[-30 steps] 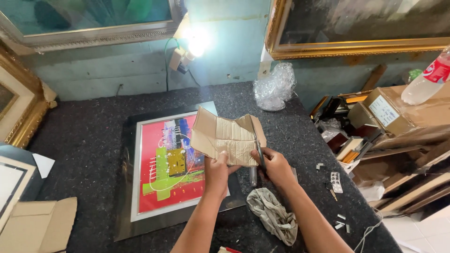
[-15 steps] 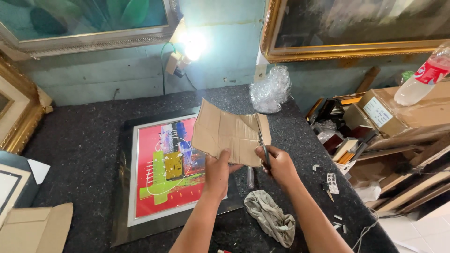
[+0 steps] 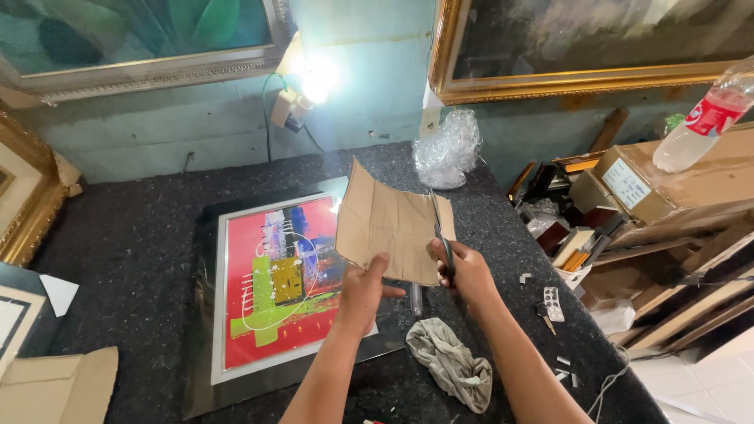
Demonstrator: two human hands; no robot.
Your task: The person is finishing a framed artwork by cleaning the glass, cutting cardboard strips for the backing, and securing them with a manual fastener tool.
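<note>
My left hand (image 3: 363,289) pinches the lower edge of a creased piece of brown cardboard (image 3: 385,224) and holds it upright above the table. My right hand (image 3: 469,273) grips a pair of scissors (image 3: 441,228); the blades run up along the cardboard's right side, into its edge. Below the cardboard lies a framed abstract picture (image 3: 271,271), red with green, yellow and blue shapes, flat on the dark felt table (image 3: 133,228).
A crumpled grey rag (image 3: 452,363) lies by my right forearm. Bubble wrap (image 3: 448,148) sits at the back by the wall. Cardboard boxes (image 3: 675,188) with a plastic bottle (image 3: 703,118) and frame pieces crowd the right. Cardboard (image 3: 55,385) and gilt frames (image 3: 31,196) stand left.
The cardboard has flattened out and turned more upright. The scissors have moved further up along its right side. Both hands stay at about the same place.
</note>
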